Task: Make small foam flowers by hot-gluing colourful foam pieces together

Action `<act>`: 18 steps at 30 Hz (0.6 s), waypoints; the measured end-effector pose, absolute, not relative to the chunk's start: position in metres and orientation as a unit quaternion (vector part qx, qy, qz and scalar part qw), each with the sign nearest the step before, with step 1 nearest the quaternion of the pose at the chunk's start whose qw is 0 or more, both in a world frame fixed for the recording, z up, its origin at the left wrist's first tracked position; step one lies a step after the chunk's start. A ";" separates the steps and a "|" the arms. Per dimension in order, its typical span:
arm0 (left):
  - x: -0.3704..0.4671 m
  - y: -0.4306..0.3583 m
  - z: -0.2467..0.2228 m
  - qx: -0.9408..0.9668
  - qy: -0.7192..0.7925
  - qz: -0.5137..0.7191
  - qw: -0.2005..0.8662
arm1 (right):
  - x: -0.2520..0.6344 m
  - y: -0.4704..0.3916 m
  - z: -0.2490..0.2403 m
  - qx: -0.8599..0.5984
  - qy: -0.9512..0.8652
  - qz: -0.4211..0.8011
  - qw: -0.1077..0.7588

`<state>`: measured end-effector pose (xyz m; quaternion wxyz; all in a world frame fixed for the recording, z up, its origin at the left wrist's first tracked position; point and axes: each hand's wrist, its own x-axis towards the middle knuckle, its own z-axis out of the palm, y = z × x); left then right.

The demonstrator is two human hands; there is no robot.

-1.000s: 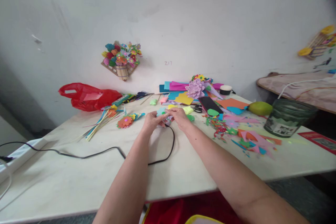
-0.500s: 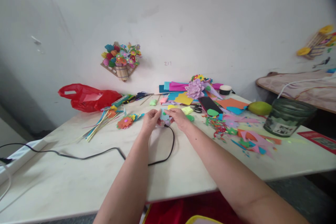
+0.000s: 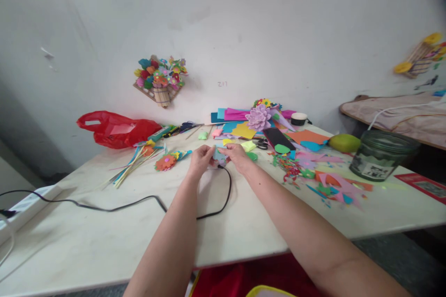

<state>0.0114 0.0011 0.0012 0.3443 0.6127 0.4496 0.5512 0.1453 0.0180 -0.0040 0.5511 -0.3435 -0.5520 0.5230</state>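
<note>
My left hand and my right hand meet over the middle of the table. Their fingertips pinch a small light-blue craft piece from both sides; its exact shape is partly hidden by my fingers. Just below it, the plug end of a black cord reaches a pale object between my hands that I cannot make out. To the left of my left hand lies an orange craft flower with a pink centre. Beside my right hand are a yellow-green packet and black-handled scissors.
A red plastic bag and a bundle of thin stems lie left. Coloured sheets, a lilac flower and paper scraps spread right. A green jar stands by a mango-like fruit. A power strip sits at far left.
The piece between my fingers now shows a more even light-blue face; earlier lilac and green patches showed there. My hands have barely shifted, and the table items stay put.
</note>
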 end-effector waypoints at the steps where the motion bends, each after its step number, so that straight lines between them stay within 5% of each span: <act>1: 0.011 0.001 0.001 0.611 0.450 0.552 0.346 | 0.145 0.018 -0.004 -0.343 -0.553 0.525 0.548; 18: 0.010 0.002 0.001 0.604 0.446 0.544 0.375 | 0.144 0.027 -0.012 -0.362 -0.617 0.470 0.518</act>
